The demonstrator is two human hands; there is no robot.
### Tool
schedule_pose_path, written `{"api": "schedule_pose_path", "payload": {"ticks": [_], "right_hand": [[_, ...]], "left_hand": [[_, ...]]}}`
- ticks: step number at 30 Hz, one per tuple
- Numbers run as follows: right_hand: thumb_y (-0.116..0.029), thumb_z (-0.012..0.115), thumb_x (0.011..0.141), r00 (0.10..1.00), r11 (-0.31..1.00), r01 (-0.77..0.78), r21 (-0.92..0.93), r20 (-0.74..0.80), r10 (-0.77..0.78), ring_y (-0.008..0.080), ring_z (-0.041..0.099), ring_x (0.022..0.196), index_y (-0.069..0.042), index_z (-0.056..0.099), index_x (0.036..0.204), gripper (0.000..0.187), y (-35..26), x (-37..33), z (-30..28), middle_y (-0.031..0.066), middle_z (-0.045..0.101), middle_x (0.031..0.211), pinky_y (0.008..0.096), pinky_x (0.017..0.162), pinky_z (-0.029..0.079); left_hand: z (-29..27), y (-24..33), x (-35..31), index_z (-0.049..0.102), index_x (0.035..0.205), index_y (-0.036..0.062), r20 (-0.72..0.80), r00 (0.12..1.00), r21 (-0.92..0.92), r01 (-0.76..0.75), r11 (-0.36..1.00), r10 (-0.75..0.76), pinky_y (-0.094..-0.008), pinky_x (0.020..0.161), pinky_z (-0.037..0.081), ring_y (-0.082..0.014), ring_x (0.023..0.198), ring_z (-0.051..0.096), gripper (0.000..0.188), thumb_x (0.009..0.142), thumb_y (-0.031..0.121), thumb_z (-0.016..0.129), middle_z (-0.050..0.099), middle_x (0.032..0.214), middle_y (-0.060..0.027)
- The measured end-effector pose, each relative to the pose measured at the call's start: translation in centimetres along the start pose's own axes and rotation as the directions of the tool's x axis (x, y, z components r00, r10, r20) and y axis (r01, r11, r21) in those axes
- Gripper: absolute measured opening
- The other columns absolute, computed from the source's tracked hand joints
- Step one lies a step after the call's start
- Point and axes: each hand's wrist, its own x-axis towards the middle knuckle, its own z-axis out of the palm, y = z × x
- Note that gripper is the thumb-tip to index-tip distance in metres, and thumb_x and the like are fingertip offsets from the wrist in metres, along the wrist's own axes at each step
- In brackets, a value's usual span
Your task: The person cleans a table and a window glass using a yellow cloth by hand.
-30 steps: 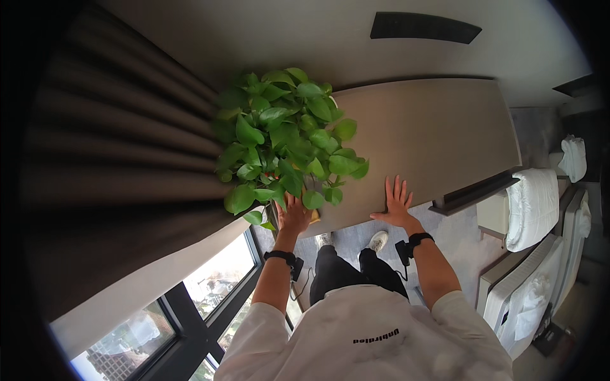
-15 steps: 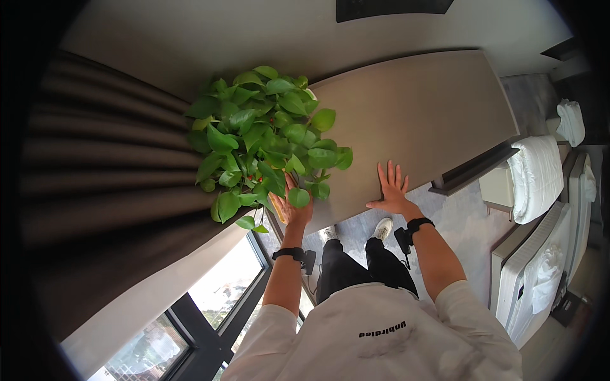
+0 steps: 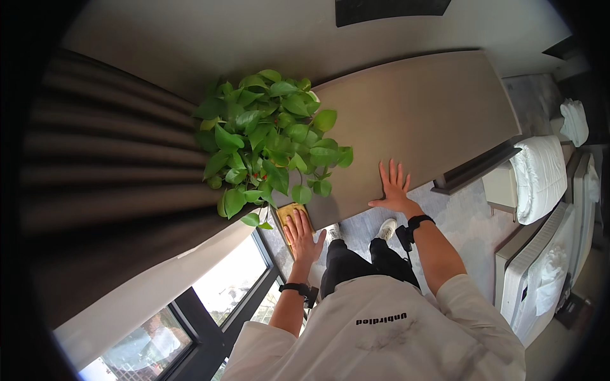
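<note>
My left hand (image 3: 304, 236) lies flat, fingers stretched out, on a yellow folded cloth (image 3: 287, 213) at the near left corner of the desk (image 3: 413, 108). Part of the cloth is hidden under the fingers. Just beyond it stands a bushy potted plant (image 3: 273, 136) with broad green leaves; its foliage hides nearly all of the pot. My right hand (image 3: 395, 190) rests open on the desk's front edge, fingers spread, holding nothing. Each wrist wears a black strap with a small device.
A dark pleated curtain (image 3: 121, 165) hangs close on the left, above a window (image 3: 232, 279). An open drawer-like ledge (image 3: 476, 168) juts from the desk's front. White folded bedding (image 3: 539, 178) and mattresses (image 3: 540, 267) are at the right. A dark panel (image 3: 387, 9) is on the wall.
My left hand has come back toward me from under the leaves, bringing the cloth to the near corner. The leaves have shifted slightly right. My right hand stays at the edge.
</note>
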Motion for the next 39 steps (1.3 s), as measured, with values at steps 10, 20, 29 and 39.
{"api": "schedule_pose_path", "payload": {"ticks": [10, 20, 29, 39], "right_hand": [[-0.054, 0.080, 0.060, 0.997, 1.000, 0.008, 0.015, 0.076, -0.009, 0.0422, -0.020, 0.141, -0.022, -0.008, 0.152, 0.132, 0.3, 0.3, 0.5, 0.0178, -0.019, 0.156, 0.0655, 0.107, -0.007], [-0.050, 0.080, 0.063, 0.996, 0.995, 0.048, 0.089, 0.071, -0.054, 0.0405, -0.017, 0.143, -0.022, -0.004, 0.153, 0.126, -0.4, 0.2, 0.4, 0.0165, -0.016, 0.157, 0.0654, 0.108, -0.006], [-0.050, 0.074, 0.072, 0.986, 0.985, 0.166, 0.043, 0.019, -0.167, 0.0368, -0.016, 0.144, -0.027, -0.001, 0.153, 0.113, 2.2, 0.3, 0.0, 0.0106, -0.015, 0.158, 0.0628, 0.110, -0.004], [-0.060, 0.064, 0.077, 1.000, 0.995, -0.012, 0.102, 0.020, 0.010, 0.0427, -0.020, 0.141, -0.030, 0.001, 0.153, 0.103, 16.6, 5.0, -9.3, 0.0096, -0.017, 0.158, 0.0603, 0.111, -0.006]], "left_hand": [[-1.8, 1.0, 10.8, 0.021, 0.149, 0.0087, 0.326, 0.934, -0.150, -0.102, 0.983, 0.146, -0.0567, 0.114, 0.008, -0.0370, 0.142, 0.018, 0.083, 0.087, 0.056, 0.050, 0.024, 0.154, -0.0146], [0.2, 3.4, 22.0, 0.042, 0.141, 0.0068, -0.082, 0.811, 0.648, -0.399, 0.649, 0.580, -0.0588, 0.110, 0.019, -0.0462, 0.138, 0.020, 0.071, 0.088, 0.054, 0.051, 0.025, 0.150, -0.0243], [3.3, 9.3, 8.2, 0.000, 0.151, 0.0038, 0.152, 0.987, 0.142, 0.023, 0.990, -0.045, -0.0566, 0.113, -0.005, -0.0402, 0.144, -0.008, 0.103, 0.084, 0.057, 0.056, -0.006, 0.159, -0.0143], [2.6, 12.6, 9.6, -0.010, 0.150, 0.0052, 0.276, 0.934, 0.075, 0.216, 0.973, -0.229, -0.0579, 0.111, -0.009, -0.0415, 0.142, -0.016, 0.110, 0.082, 0.064, 0.054, -0.016, 0.157, -0.0146]]}}
